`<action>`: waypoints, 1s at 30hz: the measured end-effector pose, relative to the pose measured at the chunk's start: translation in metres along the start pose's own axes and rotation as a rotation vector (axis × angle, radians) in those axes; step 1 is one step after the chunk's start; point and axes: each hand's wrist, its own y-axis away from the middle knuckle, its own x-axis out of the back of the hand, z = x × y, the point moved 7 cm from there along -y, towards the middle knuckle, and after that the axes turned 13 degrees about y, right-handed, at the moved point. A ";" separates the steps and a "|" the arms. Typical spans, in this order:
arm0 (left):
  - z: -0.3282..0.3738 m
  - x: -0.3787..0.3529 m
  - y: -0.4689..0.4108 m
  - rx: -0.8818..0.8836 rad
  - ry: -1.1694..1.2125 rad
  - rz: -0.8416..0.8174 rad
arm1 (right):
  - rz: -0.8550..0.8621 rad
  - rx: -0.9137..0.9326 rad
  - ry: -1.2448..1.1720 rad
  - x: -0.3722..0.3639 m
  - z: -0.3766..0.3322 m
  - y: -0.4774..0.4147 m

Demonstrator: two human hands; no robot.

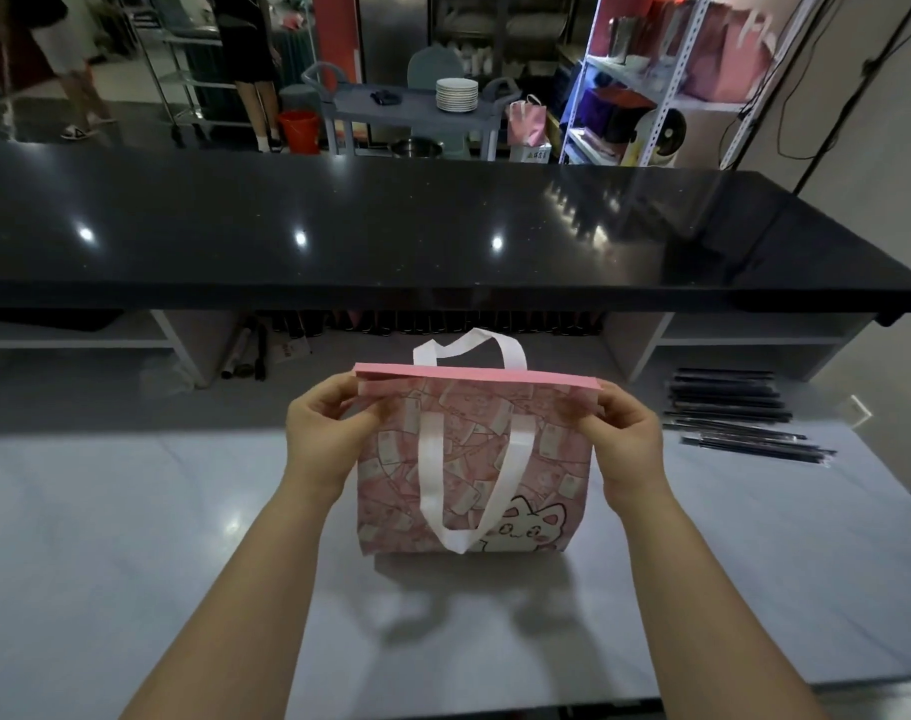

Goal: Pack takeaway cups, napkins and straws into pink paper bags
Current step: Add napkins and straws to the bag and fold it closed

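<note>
The pink paper bag stood mid-way along the bench, its top corners pinched by the left grip and right grip, probably to open its mouth for packing, with straws by the bench's right edge.

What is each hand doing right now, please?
Left hand: closed, pinching the top left corner of the pink paper bag.
Right hand: closed, pinching the bag's top right corner.
</note>
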 end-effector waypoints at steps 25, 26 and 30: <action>0.054 -0.054 0.002 -0.613 -0.945 -0.207 | 0.006 0.686 0.983 -0.052 -0.084 0.020; 0.053 -0.067 0.003 -0.623 -1.009 -0.231 | -0.041 0.679 1.060 -0.066 -0.086 0.018; 0.039 -0.108 0.012 -0.660 -1.111 -0.348 | -0.134 0.599 1.226 -0.095 -0.078 0.011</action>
